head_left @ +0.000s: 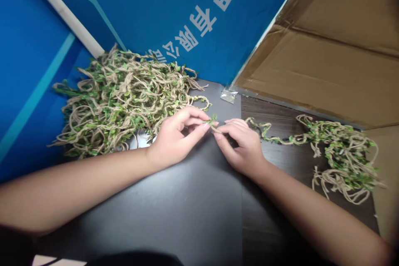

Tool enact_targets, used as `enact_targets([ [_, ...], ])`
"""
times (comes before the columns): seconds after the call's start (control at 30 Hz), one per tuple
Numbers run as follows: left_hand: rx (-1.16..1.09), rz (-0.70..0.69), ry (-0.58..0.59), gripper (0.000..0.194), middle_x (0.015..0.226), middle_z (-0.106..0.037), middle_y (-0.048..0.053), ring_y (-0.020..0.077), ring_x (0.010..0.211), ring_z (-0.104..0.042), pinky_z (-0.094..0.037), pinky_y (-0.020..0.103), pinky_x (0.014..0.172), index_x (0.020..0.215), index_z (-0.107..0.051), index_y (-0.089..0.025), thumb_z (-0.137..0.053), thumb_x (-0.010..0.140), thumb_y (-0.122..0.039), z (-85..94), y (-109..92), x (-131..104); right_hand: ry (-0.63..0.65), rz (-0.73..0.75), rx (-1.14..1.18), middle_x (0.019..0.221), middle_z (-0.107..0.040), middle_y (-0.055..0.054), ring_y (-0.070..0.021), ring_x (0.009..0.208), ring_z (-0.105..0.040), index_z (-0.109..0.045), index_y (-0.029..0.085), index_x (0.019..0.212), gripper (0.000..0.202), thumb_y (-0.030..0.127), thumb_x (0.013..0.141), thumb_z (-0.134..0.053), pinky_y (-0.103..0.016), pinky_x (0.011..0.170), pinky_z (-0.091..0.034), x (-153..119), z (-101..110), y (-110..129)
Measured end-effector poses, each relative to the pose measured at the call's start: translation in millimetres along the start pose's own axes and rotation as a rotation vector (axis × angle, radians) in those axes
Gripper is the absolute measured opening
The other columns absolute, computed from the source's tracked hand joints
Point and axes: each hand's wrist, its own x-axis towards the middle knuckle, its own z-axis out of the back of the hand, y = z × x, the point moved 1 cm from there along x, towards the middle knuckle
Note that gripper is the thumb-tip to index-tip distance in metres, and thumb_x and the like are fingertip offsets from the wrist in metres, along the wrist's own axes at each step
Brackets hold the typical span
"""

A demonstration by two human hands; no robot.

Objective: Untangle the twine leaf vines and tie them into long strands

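Observation:
My left hand (pixel 179 135) and my right hand (pixel 241 143) meet above the middle of the table, fingertips close together. Both pinch a strand of leafy twine (pixel 215 128), tan cord with small green leaves. From behind my right hand a length of leafy twine (pixel 277 139) runs along the table to a smaller heap of twine (pixel 346 153) on the right. A large tangled pile of leafy twine (pixel 124 95) lies just beyond my left hand and forearm. The strand's exact end between my fingers is too small to make out.
The table (pixel 187 203) has a grey surface beside a dark wood-grain part (pixel 264 199). A blue panel (pixel 149 4) with white characters stands behind. Cardboard (pixel 336 58) rises at the right. A small clear plastic packet (pixel 228 95) lies near the back corner.

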Motion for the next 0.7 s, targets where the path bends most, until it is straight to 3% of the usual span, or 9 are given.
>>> enact_targets([
  [0.1, -0.029, 0.023, -0.001, 0.015, 0.103, -0.073, 0.005, 0.0149, 0.097, -0.076, -0.057, 0.021, 0.082, 0.108, -0.064, -0.017, -0.071, 0.097, -0.023, -0.2, 1.1, 0.5, 0.007, 0.01, -0.006, 0.083, -0.071, -0.004, -0.0168, 0.076, -0.063, -0.065, 0.019, 0.098, 0.002, 0.019, 0.098, -0.063, -0.038, 0.084, -0.049, -0.6, 2.4, 3.2],
  [0.2, -0.001, 0.018, 0.014, 0.015, 0.096, -0.073, 0.003, 0.0119, 0.088, -0.074, -0.055, 0.02, 0.074, 0.107, -0.064, -0.017, -0.072, 0.096, -0.023, 0.1, 1.6, 1.6, 0.003, 0.025, 0.013, 0.087, -0.072, -0.004, -0.0173, 0.078, -0.062, -0.064, 0.02, 0.107, 0.012, 0.024, 0.096, -0.068, -0.038, 0.083, -0.049, -1.2, 3.8, 3.8],
  [0.4, 0.178, -0.091, 0.157, 0.007, 0.092, -0.07, 0.004, 0.0107, 0.073, -0.059, -0.049, 0.025, 0.067, 0.095, -0.071, -0.017, -0.073, 0.095, -0.024, 1.0, 1.4, 5.0, -0.032, 0.029, 0.019, 0.08, -0.068, -0.001, -0.0161, 0.075, -0.061, -0.06, 0.021, 0.095, 0.007, 0.021, 0.098, -0.067, -0.034, 0.078, -0.048, -0.9, 2.5, 2.5],
  [0.7, 0.463, -0.19, -0.051, 0.017, 0.115, -0.047, 0.009, 0.0162, 0.094, -0.055, -0.051, 0.027, 0.07, 0.098, -0.065, -0.018, -0.077, 0.086, -0.021, 1.7, -4.3, 2.0, -0.018, 0.027, -0.072, 0.08, -0.065, -0.001, -0.0168, 0.075, -0.057, -0.057, 0.022, 0.095, 0.007, 0.02, 0.102, -0.059, -0.033, 0.075, -0.046, -3.7, -0.4, -0.1],
])
